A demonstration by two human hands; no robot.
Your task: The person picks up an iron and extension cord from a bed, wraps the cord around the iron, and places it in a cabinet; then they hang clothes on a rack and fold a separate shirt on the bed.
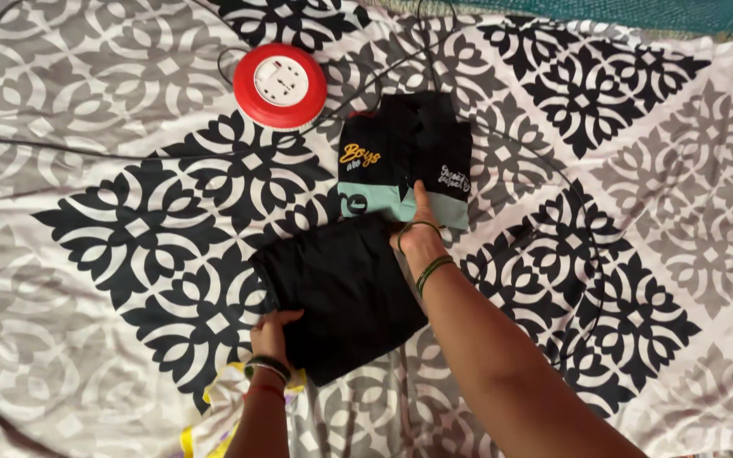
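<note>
- A patterned bedsheet (129, 212) in black, grey and white is spread across the whole view, and everything else lies on it.
- A folded black garment (345, 293) lies near the middle of the sheet, turned at a slant; it is judged that the folding of this piece is the step in hand, with the cloth already brought down to a compact rectangle.
- A second folded garment (405, 157), black with a pale teal band and small printed patches, lies just beyond the black one, their near edges touching or almost so.
- The right hand (417, 229) is laid flat, fingers stretched forward and together, across the far edge of the black garment with the fingertips reaching onto the teal band; nothing is gripped, the cloth is only pressed.
- The left hand (271, 331) is set at the near left edge of the black garment, fingers curled over the hem; the cloth seems lightly pinched, though how firmly cannot be told.
- A round red and white extension reel (280, 85) sits well beyond the garments, its black cord (86, 148) trailing over the sheet.
- A yellow and white cloth (214, 416) shows beneath the left wrist.
- The next move is judged to call for a smoothing or a lift with both edges held evenly, so the fold is not lost.
</note>
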